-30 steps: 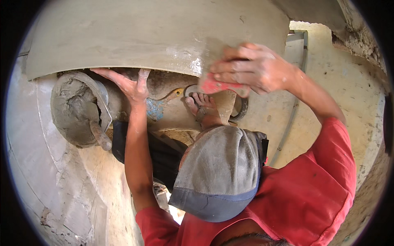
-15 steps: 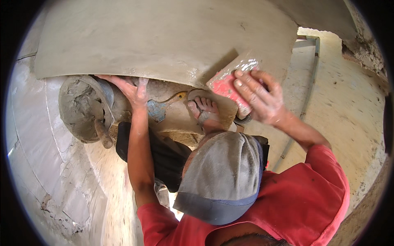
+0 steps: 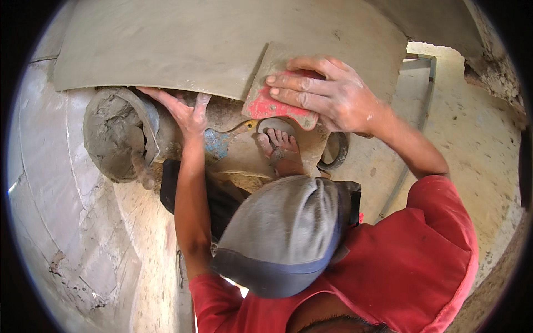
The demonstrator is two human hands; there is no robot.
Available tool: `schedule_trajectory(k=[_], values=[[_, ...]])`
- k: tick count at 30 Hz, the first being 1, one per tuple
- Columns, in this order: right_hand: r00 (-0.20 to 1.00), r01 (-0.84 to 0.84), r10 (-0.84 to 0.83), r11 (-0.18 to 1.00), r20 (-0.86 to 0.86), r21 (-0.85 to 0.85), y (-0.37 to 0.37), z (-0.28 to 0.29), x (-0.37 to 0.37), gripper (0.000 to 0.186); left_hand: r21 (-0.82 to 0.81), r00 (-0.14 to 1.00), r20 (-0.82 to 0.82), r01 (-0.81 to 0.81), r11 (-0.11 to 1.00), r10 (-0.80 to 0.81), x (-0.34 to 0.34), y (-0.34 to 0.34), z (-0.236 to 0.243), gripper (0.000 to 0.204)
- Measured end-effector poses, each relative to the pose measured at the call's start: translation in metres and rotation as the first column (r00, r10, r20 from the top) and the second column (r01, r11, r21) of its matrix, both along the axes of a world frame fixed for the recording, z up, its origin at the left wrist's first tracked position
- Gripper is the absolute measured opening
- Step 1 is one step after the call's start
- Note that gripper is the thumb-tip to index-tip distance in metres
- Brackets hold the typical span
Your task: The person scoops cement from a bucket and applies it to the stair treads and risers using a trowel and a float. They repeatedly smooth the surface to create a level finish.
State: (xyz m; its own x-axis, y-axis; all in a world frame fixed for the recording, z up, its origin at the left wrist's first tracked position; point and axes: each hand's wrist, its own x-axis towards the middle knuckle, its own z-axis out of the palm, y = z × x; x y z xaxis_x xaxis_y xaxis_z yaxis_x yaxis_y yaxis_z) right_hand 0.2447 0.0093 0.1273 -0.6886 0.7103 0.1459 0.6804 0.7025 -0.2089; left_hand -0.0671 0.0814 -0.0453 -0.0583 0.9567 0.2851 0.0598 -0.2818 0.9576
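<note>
My left hand (image 3: 189, 116) is spread beneath the curved lower edge of a grey plastered surface (image 3: 161, 50), fingertips partly hidden at the edge. My right hand (image 3: 338, 97) grips a red-topped plastering float (image 3: 266, 105) lying against that surface at its lower right. Left of my left hand is a bucket of grey mortar (image 3: 111, 127) with a tool handle (image 3: 144, 175) sticking out. Between my hands lies a flat tool with a blue-stained head (image 3: 216, 144) and yellow handle (image 3: 250, 125), beside a bare-toed foot in a sandal (image 3: 280, 144).
A head in a grey cap (image 3: 272, 227) and red-clad shoulders (image 3: 411, 261) fill the lower middle. A dark ring-shaped object (image 3: 333, 161) sits right of the foot, near a long metal bar (image 3: 425, 111). Grey wall panels (image 3: 50, 166) curve along the left; rough broken masonry (image 3: 494, 83) juts at top right.
Over the last second the float has turned and shifted up and left on the plastered surface under my right hand. My left hand stays at the lower edge.
</note>
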Motion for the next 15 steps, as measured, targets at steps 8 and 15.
schedule_trajectory(k=[8, 15], values=[[0.992, -0.002, 0.033, 0.969, 0.122, -0.248, -0.078, 0.049, 0.07, 0.048, 0.025, 1.0, 0.008, -0.001, 1.0, 0.001, -0.001, 0.002, -0.009, 0.152], [0.885, 0.452, -0.463, 0.88, -0.052, -0.145, -0.129, 0.056, 0.072, 0.058, -0.051, 0.999, 0.023, 0.029, 0.998, -0.028, -0.007, -0.002, -0.01, 0.157]])
